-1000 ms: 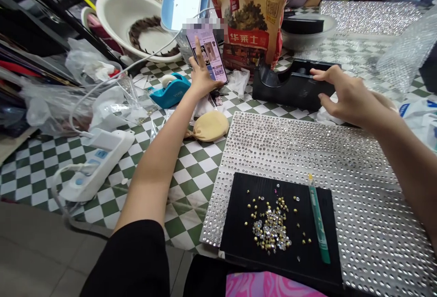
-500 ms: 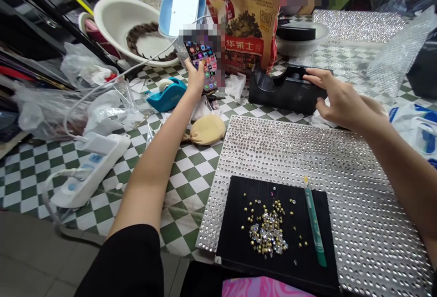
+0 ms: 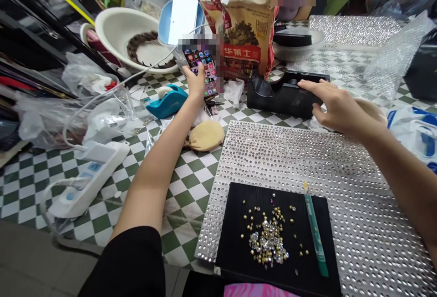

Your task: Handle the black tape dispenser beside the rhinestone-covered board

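Moved: since the last frame, the right hand (image 3: pixel 336 108) has slid left along the black tape dispenser (image 3: pixel 283 94); the left hand (image 3: pixel 195 83) still raises the phone (image 3: pixel 201 72), its screen showing rows of app icons.

Head view: both forearms reach forward over a green-and-white checked table (image 3: pixel 34 201).

Left hand: fingers curl around the phone, grasping it upright and tilted slightly, just in front of the paper sack (image 3: pixel 242 28).

Right hand: fingers are spread and unclenched, lying along the dispenser's top edge; whether they press on it is hard to tell.

Near the phone: a teal tape dispenser (image 3: pixel 167 102) sits just left of the left wrist, and a beige pouch (image 3: pixel 206 135) lies below it.

Front: a rhinestone sheet (image 3: pixel 368 242) lies under a black board (image 3: pixel 239 206) bearing loose rhinestones (image 3: pixel 268 242) and a green pick (image 3: pixel 316 231).

Around: a white basin (image 3: pixel 133 37), a power strip (image 3: pixel 92 178), bubble wrap (image 3: pixel 396 56).

In the way: the left forearm passes between the power strip and the pouch; a white cable (image 3: pixel 116 78) runs across the clutter toward the phone.
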Action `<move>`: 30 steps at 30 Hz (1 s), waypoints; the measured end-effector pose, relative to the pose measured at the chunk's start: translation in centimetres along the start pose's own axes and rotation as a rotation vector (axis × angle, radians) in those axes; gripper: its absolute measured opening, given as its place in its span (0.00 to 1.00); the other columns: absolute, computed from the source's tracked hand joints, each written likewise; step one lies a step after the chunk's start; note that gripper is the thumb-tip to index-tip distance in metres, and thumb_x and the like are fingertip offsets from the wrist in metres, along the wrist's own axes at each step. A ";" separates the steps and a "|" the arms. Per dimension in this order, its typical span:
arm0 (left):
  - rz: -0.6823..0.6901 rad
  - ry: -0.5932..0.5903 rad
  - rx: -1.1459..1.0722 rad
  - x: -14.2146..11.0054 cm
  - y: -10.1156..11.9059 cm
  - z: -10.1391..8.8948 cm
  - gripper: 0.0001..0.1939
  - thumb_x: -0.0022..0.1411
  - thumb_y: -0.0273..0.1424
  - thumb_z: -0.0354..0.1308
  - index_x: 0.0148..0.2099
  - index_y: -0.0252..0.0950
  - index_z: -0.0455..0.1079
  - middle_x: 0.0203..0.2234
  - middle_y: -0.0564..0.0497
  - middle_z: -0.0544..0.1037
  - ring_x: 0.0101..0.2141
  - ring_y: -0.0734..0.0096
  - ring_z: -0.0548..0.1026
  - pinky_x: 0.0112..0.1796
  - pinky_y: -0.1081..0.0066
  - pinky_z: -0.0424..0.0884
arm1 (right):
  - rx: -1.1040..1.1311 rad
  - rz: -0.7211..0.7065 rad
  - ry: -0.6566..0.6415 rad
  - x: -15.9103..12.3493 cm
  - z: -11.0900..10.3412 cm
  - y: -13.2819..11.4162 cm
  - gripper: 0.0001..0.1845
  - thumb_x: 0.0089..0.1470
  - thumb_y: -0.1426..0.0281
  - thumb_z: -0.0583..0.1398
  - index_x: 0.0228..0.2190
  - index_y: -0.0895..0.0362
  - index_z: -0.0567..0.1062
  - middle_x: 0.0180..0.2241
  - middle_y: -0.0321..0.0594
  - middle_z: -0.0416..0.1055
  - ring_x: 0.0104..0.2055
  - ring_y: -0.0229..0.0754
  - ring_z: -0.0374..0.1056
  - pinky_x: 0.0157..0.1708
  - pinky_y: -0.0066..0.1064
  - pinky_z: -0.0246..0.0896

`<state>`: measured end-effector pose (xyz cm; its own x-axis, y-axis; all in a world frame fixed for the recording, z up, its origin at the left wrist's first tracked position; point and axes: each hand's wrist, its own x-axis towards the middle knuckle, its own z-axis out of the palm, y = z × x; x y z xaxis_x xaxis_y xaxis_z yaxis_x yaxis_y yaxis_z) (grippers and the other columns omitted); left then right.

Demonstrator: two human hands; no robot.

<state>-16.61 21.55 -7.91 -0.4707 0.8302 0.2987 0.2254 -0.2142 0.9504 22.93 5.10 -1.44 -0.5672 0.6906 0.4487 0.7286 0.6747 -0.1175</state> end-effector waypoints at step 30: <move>0.548 -0.083 0.072 -10.3 20.3 -5.1 0.22 0.79 0.24 0.57 0.67 0.44 0.53 0.65 0.47 0.59 0.68 0.59 0.58 0.70 0.60 0.61 | 0.129 0.107 -0.035 0.3 0.8 0.4 0.30 0.53 0.76 0.54 0.59 0.59 0.67 0.63 0.51 0.66 0.66 0.57 0.63 0.68 0.57 0.61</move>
<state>-11.51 6.01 8.72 -0.2003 0.6457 0.7369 0.4769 -0.5927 0.6490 22.76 5.73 -2.06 -0.5035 0.7675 0.3967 0.7316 0.6230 -0.2768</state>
